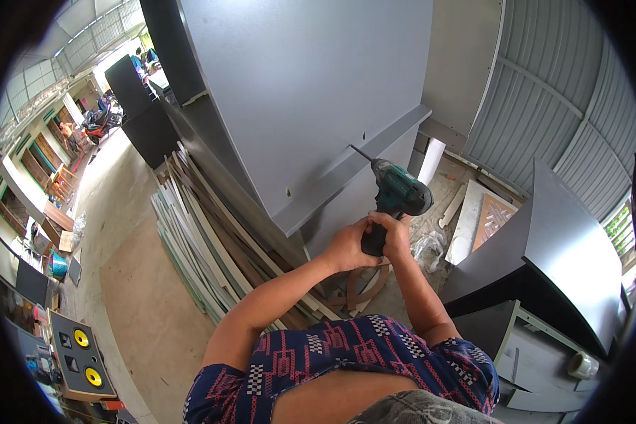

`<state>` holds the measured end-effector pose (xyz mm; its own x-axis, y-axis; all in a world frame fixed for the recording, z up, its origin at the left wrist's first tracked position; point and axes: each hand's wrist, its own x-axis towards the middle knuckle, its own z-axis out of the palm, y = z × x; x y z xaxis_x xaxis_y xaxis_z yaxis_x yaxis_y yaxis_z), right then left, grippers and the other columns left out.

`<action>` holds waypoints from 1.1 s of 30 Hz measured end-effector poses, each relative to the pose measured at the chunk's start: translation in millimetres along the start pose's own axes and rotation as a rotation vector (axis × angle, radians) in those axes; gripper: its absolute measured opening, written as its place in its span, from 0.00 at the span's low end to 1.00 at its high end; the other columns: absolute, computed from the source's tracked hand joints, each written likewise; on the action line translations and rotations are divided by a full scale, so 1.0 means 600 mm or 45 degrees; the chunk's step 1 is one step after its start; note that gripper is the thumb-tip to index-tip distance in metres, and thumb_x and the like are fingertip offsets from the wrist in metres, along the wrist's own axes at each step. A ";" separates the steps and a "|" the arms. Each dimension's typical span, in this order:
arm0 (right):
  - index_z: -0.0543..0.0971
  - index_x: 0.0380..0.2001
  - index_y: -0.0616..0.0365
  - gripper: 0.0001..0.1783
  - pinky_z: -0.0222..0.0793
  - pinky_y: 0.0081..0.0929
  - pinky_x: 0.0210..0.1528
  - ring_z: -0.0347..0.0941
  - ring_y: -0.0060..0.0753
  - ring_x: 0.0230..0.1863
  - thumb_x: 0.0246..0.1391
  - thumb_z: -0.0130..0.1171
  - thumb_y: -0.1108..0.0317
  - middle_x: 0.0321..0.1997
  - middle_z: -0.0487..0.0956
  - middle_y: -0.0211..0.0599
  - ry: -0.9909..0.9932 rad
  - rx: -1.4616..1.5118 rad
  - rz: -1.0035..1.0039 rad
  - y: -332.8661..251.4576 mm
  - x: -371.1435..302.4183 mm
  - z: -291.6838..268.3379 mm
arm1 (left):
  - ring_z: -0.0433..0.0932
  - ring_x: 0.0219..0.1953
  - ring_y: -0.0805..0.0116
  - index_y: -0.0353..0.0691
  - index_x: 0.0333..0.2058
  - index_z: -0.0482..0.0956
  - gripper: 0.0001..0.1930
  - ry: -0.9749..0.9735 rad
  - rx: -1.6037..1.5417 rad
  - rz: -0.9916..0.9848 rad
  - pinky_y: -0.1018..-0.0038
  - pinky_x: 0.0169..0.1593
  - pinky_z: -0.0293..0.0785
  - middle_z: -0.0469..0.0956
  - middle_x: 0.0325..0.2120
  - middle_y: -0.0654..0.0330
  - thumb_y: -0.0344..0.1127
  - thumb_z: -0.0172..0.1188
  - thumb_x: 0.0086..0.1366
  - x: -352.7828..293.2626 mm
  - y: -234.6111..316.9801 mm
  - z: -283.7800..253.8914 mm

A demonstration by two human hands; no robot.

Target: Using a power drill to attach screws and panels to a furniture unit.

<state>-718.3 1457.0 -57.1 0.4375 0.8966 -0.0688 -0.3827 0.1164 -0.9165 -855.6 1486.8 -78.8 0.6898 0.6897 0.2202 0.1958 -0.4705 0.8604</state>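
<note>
Head view: covered workshop, corrugated metal wall (544,113) along the right, concrete floor (116,187) running back on the left. Big grey panel (311,78) stands in the middle, narrow grey ledge (318,201) across its lower edge, a couple of small dark holes just above the ledge. Green-and-black power drill (401,191) is in front of the panel's lower edge, toward its right corner; long bit (361,152) aimed at the face near one hole, contact with panel can't tell. Right hand (397,237) closed on drill grip, fingers curled round it, some hidden. Left hand (350,247) also closed on the grip from the left side, fingertips partly hidden. Wood strips (198,240) piled on floor beside panel's left edge, plywood sheet (145,275) next to them. Bent grey sheet (576,244) on the right, tape roll (583,365) near its lower corner
</note>
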 end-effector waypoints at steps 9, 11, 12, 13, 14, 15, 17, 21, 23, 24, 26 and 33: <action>0.75 0.29 0.64 0.09 0.72 0.28 0.24 0.73 0.33 0.18 0.41 0.62 0.80 0.21 0.76 0.38 -0.055 -0.048 -0.029 0.005 -0.007 0.004 | 0.76 0.41 0.49 0.36 0.48 0.68 0.40 0.008 -0.024 0.029 0.62 0.46 0.72 0.73 0.37 0.52 0.47 0.75 0.36 -0.009 -0.016 0.006; 0.75 0.28 0.64 0.08 0.72 0.28 0.24 0.74 0.32 0.18 0.41 0.62 0.80 0.21 0.76 0.37 -0.060 -0.061 -0.039 0.005 -0.007 0.000 | 0.76 0.42 0.49 0.36 0.48 0.68 0.40 -0.012 -0.032 0.003 0.62 0.46 0.72 0.73 0.37 0.52 0.47 0.75 0.36 -0.010 -0.006 0.003; 0.75 0.27 0.64 0.07 0.72 0.28 0.24 0.74 0.32 0.18 0.41 0.62 0.80 0.20 0.76 0.37 -0.067 -0.074 -0.047 0.004 -0.007 -0.001 | 0.76 0.42 0.49 0.36 0.48 0.68 0.40 -0.031 -0.038 -0.025 0.63 0.46 0.72 0.73 0.37 0.52 0.47 0.75 0.36 -0.010 -0.001 0.001; 0.75 0.27 0.64 0.07 0.72 0.28 0.24 0.74 0.32 0.18 0.41 0.62 0.80 0.20 0.76 0.37 -0.068 -0.072 -0.050 0.004 -0.007 0.001 | 0.76 0.42 0.49 0.36 0.48 0.68 0.40 -0.031 -0.036 -0.023 0.63 0.46 0.72 0.73 0.37 0.52 0.47 0.75 0.36 -0.010 0.000 0.000; 0.75 0.26 0.64 0.07 0.71 0.28 0.24 0.74 0.32 0.18 0.41 0.62 0.80 0.20 0.76 0.37 -0.051 -0.067 -0.051 0.002 -0.008 0.004 | 0.77 0.42 0.48 0.38 0.48 0.68 0.40 -0.012 -0.030 -0.012 0.62 0.46 0.73 0.75 0.38 0.52 0.46 0.75 0.36 -0.009 0.002 -0.001; 0.75 0.26 0.64 0.06 0.71 0.28 0.24 0.74 0.32 0.18 0.41 0.61 0.80 0.20 0.76 0.37 -0.033 -0.061 -0.053 0.001 -0.008 0.007 | 0.78 0.42 0.48 0.39 0.48 0.68 0.39 0.008 -0.024 -0.001 0.61 0.46 0.74 0.76 0.38 0.52 0.45 0.75 0.35 -0.009 0.002 -0.002; 0.75 0.26 0.64 0.07 0.71 0.28 0.23 0.74 0.32 0.18 0.41 0.62 0.80 0.20 0.76 0.37 -0.028 -0.055 -0.058 0.001 -0.008 0.008 | 0.77 0.42 0.48 0.38 0.48 0.68 0.40 -0.010 -0.024 -0.005 0.62 0.46 0.73 0.75 0.38 0.52 0.46 0.75 0.35 -0.008 -0.002 -0.002; 0.74 0.29 0.65 0.10 0.71 0.28 0.23 0.73 0.33 0.17 0.41 0.62 0.80 0.20 0.76 0.38 -0.055 -0.042 -0.091 0.000 -0.005 0.010 | 0.76 0.42 0.49 0.36 0.49 0.68 0.41 -0.021 -0.042 -0.012 0.63 0.47 0.72 0.74 0.38 0.52 0.47 0.75 0.36 -0.006 -0.011 0.001; 0.74 0.30 0.64 0.10 0.70 0.27 0.22 0.73 0.32 0.17 0.41 0.63 0.80 0.21 0.76 0.37 -0.036 -0.023 -0.093 -0.001 -0.002 0.008 | 0.77 0.43 0.49 0.36 0.50 0.68 0.41 -0.032 -0.045 -0.007 0.63 0.47 0.72 0.74 0.39 0.52 0.47 0.75 0.36 0.000 -0.009 0.000; 0.74 0.30 0.63 0.11 0.69 0.26 0.22 0.73 0.31 0.17 0.41 0.63 0.80 0.21 0.76 0.36 -0.019 -0.006 -0.093 -0.003 0.001 0.006 | 0.77 0.44 0.49 0.36 0.50 0.68 0.42 -0.041 -0.048 -0.004 0.63 0.47 0.72 0.75 0.40 0.51 0.47 0.75 0.36 0.004 -0.007 -0.001; 0.74 0.29 0.63 0.10 0.69 0.27 0.21 0.73 0.31 0.17 0.41 0.63 0.80 0.20 0.76 0.37 0.013 0.009 -0.110 -0.008 0.012 0.008 | 0.77 0.45 0.49 0.36 0.51 0.68 0.43 -0.049 -0.029 -0.005 0.63 0.49 0.72 0.75 0.41 0.50 0.48 0.75 0.35 0.020 -0.008 -0.005; 0.74 0.23 0.65 0.06 0.70 0.28 0.21 0.72 0.34 0.16 0.43 0.62 0.77 0.19 0.75 0.39 0.130 0.064 -0.133 -0.023 0.094 -0.015 | 0.77 0.49 0.50 0.31 0.54 0.69 0.48 -0.206 0.091 -0.048 0.65 0.53 0.71 0.77 0.45 0.47 0.49 0.74 0.33 0.115 -0.006 -0.030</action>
<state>-681.4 1501.9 -52.0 0.5567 0.8306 -0.0166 -0.3700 0.2301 -0.9001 -821.2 1546.1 -58.3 0.7830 0.6128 0.1070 0.2686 -0.4882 0.8304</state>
